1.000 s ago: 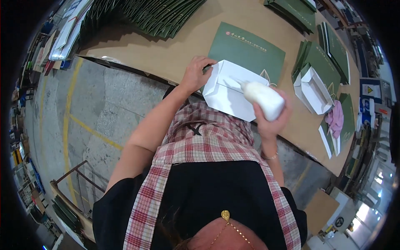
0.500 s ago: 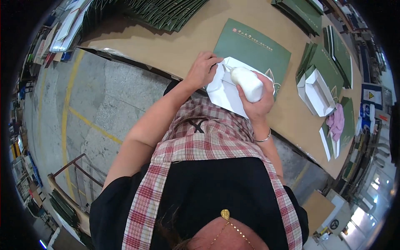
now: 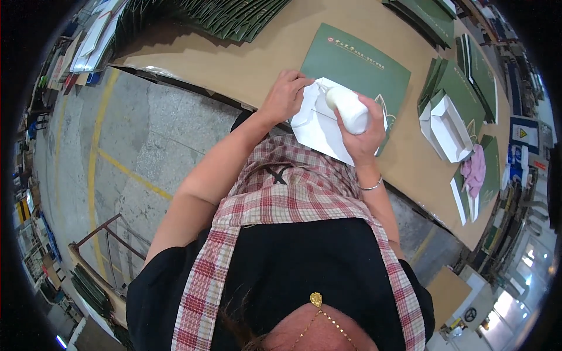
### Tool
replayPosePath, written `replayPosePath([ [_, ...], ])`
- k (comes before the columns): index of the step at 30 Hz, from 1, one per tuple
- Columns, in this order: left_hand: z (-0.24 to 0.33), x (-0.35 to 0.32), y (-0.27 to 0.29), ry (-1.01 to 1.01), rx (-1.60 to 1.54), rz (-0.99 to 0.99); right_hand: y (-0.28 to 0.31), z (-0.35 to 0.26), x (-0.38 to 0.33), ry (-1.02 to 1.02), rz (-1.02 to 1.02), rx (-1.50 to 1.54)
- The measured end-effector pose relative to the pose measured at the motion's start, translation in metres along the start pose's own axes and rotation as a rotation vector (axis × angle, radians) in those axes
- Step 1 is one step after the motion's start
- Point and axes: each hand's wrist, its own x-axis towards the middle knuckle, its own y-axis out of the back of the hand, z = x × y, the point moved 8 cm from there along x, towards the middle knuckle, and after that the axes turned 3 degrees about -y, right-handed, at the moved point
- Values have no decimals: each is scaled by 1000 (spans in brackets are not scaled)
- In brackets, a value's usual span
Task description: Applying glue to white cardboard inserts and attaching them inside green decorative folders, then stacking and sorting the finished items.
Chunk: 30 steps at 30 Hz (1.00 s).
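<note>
A green paper bag (image 3: 366, 64) lies on the table in front of me, its white bottom flaps (image 3: 319, 131) folded open toward my body. My left hand (image 3: 285, 95) pinches the upper left edge of these flaps between thumb and fingers. In my right hand (image 3: 366, 137) is a white squeeze bottle (image 3: 350, 111), tilted with its narrow nozzle pointing up and left. The nozzle tip is over the flap, close to my left fingertips; whether it touches the paper I cannot tell. A light cord handle (image 3: 380, 105) shows beside my right hand.
Several folded green bags (image 3: 234, 17) stand fanned out at the far left of the brown table (image 3: 257, 67). More bags (image 3: 456, 88) lie at the right, one with an open white bottom (image 3: 448, 131). A pink cloth (image 3: 474, 169) lies near the right edge.
My right hand and the bottle have shifted slightly, the nozzle tip staying near the left fingertips. My left hand has barely moved.
</note>
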Motion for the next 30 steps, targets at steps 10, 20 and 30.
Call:
replayPosePath([
  [10,0,-3,1,-5,19,5,-2,-8,-1,20,-14,6],
  [20,2,-1,-1,3,11,-5,0,-9,-9,-85,-20,86],
  [30,-1,-1,-2,-8,8,-15,150,17,-40,-401,405,-79],
])
